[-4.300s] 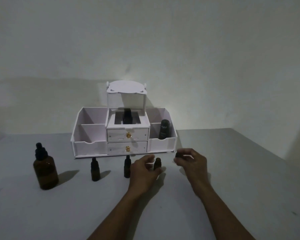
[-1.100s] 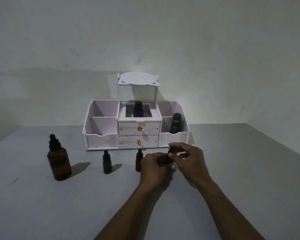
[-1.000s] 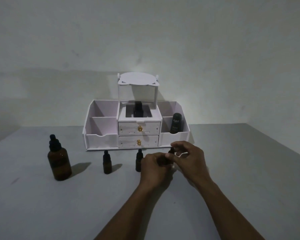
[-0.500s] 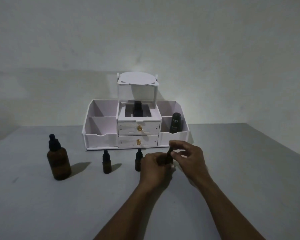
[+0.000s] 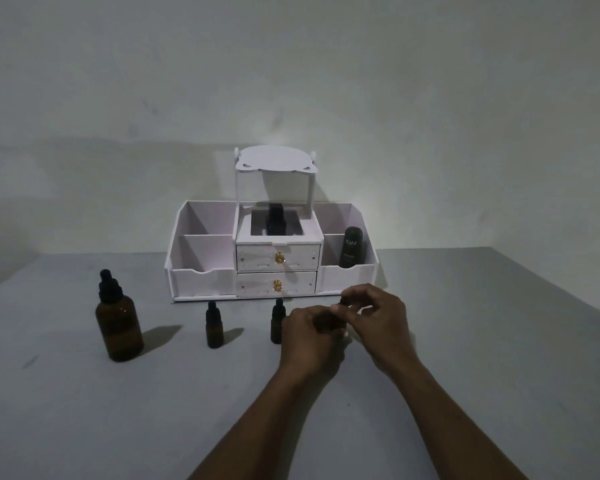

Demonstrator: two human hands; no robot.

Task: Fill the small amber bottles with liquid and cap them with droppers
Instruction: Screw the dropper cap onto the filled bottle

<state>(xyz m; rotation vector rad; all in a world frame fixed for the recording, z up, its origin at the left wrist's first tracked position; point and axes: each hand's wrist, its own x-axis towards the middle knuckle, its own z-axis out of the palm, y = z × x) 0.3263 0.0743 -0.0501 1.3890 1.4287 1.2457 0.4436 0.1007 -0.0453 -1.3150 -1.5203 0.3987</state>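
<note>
- At the far left of the grey table (image 5: pixel 84 427) stands the large amber bottle (image 5: pixel 119 327), upright with its dropper cap on. It is well apart from your hands, so it is in no danger now; if it is your liquid source, reaching across for it later could sweep the small ones over.
- Next comes the first small amber bottle (image 5: pixel 214 325), capped and upright, standing alone.
- The second small amber bottle (image 5: pixel 277 322) sits just beside your left hand (image 5: pixel 309 336). A sideways nudge of the knuckles would likely tip it, as it looks narrow and light.
- Your left hand is curled closed around the third small bottle (image 5: pixel 330 320), which is almost wholly hidden between your hands; I cannot tell how full it is.
- Your right hand (image 5: pixel 378 320) is pinched narrow on the dropper cap (image 5: pixel 343 302) at that bottle's top. Judged from this, you are screwing the cap. Twisted at a slant it may cross-thread; a loose left grip lets the bottle spin or spill.
- Behind stands the white organizer (image 5: pixel 201 282), with a black tube (image 5: pixel 351 247) in its right compartment, clear of your work.
</note>
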